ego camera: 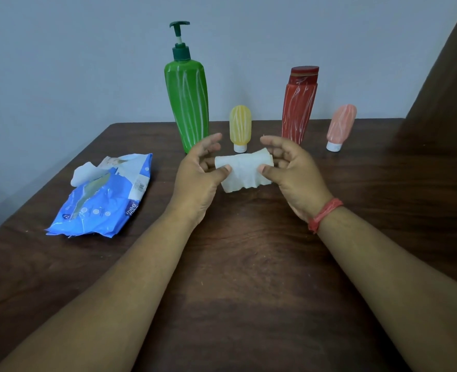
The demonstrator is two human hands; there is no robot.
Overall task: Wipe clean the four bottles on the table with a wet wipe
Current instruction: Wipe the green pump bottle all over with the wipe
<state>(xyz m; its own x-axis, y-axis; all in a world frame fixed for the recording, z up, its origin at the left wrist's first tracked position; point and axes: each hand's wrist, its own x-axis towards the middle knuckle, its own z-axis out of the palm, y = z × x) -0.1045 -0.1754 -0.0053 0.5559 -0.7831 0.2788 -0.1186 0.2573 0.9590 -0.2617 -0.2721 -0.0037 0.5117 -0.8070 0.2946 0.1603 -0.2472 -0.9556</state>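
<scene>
Head view, looking down over a dark wooden table (249,264) against a pale wall (61,63)

Left hand (198,175): raised over the table centre, thumb and fingers pinching the left end of a wet wipe (244,170); forefinger lifted loose above

Right hand (291,170): opposite, thumb and fingers pinching the right end of the same wipe; red thread band (325,214) round the wrist

Wet wipe: white, creased, stretched between the two hands, clear of the bottles; whether resting on the table or lifted off it, cannot tell

Green pump bottle (188,103): tallest item, upright at the far side of the table, left end of the row, streaked with white lines, dark green pump on top

Yellow bottle (240,127): small, standing on its white cap, just right of the green one, white streaks

Red bottle (299,103): tall, upright, dark red cap on top, right of the yellow one, white streaks

Pink bottle (341,126): small, on its white cap, leaning rightwards, right end of the row, white streaks

All four bottles apart from one another and from both hands

Blue wipes packet (104,200): flat on the table, well left of the hands, flap peeled open, one white wipe (84,173) sticking out at the top

Brown cloth (442,89): hanging at the right edge of the view
</scene>
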